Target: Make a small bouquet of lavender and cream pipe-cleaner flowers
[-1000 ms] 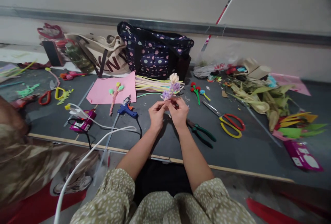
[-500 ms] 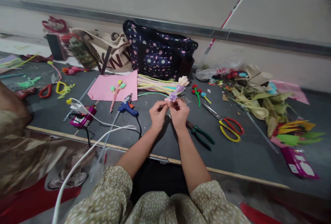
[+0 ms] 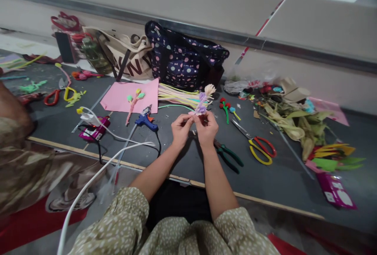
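Observation:
My left hand point(image 3: 180, 129) and my right hand point(image 3: 207, 127) meet above the dark table point(image 3: 182, 156), fingers pinched together on the lower end of a small flower sprig point(image 3: 204, 100). The sprig has lilac blooms and a cream tip, and it leans up and to the right from my fingers. Green-handled pliers point(image 3: 229, 154) lie just right of my right wrist. A blue glue gun point(image 3: 144, 120) rests to the left of my left hand.
Red-and-yellow scissors point(image 3: 260, 150) lie right of the pliers, near dried husks point(image 3: 290, 117). A pink sheet point(image 3: 130, 96), pastel strips point(image 3: 176, 94), a dotted navy bag point(image 3: 185, 59) and a canvas bag point(image 3: 125, 56) sit behind. Another person's arm point(image 3: 13, 119) is at left; a white cable point(image 3: 97, 176) crosses the table edge.
The flower sprig has tilted over to the right in my fingers. Both hands stay pinched on it, and the view has drifted a little.

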The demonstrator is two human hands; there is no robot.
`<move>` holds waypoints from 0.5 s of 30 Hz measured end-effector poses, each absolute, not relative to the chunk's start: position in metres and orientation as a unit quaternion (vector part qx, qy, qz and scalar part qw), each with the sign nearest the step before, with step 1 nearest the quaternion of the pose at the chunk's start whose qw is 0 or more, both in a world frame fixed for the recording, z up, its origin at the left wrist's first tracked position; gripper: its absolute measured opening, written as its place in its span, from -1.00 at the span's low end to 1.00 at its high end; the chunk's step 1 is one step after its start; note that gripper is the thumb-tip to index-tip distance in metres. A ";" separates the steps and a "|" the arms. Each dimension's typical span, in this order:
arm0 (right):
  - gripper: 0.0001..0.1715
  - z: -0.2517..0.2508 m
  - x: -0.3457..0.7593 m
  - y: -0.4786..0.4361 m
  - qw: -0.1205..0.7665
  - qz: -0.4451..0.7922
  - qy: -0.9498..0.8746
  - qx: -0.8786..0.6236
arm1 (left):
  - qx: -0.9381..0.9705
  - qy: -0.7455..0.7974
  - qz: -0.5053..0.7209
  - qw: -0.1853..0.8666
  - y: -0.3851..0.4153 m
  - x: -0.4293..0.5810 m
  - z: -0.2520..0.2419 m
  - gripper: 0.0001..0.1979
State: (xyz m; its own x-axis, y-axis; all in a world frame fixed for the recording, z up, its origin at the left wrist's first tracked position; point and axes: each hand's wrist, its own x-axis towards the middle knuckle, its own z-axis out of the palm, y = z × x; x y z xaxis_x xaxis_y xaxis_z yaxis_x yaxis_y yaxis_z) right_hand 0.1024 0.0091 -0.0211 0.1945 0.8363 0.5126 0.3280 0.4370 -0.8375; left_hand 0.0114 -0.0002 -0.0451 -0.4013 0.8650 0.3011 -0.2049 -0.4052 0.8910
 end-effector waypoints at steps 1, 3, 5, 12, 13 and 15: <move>-0.71 -0.022 0.102 0.009 0.601 0.218 -0.595 -0.487 | 0.409 0.403 0.733 0.364 0.000 0.012 -0.045 -0.80; -0.70 -0.023 0.103 0.010 0.603 0.222 -0.593 -0.485 | 0.411 0.401 0.733 0.364 0.000 0.012 -0.045 -0.81; -0.70 -0.023 0.104 0.010 0.610 0.221 -0.591 -0.480 | 0.409 0.400 0.733 0.369 0.000 0.013 -0.044 -0.81; -0.70 -0.019 0.105 0.009 0.621 0.216 -0.600 -0.455 | 0.401 0.397 0.736 0.374 0.001 0.012 -0.045 -0.82; -0.70 -0.019 0.105 0.009 0.621 0.211 -0.605 -0.452 | 0.405 0.396 0.735 0.373 0.001 0.012 -0.045 -0.82; -0.72 -0.018 0.107 0.009 0.623 0.200 -0.613 -0.442 | 0.412 0.393 0.732 0.375 0.001 0.012 -0.045 -0.83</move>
State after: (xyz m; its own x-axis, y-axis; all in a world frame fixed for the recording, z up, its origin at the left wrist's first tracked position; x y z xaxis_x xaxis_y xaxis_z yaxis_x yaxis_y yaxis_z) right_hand 0.1066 0.0086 -0.0180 0.1678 0.7916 0.5875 0.2927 0.5291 -0.7965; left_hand 0.0116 0.0009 -0.0454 -0.3802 0.8721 0.3081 -0.2243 -0.4101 0.8840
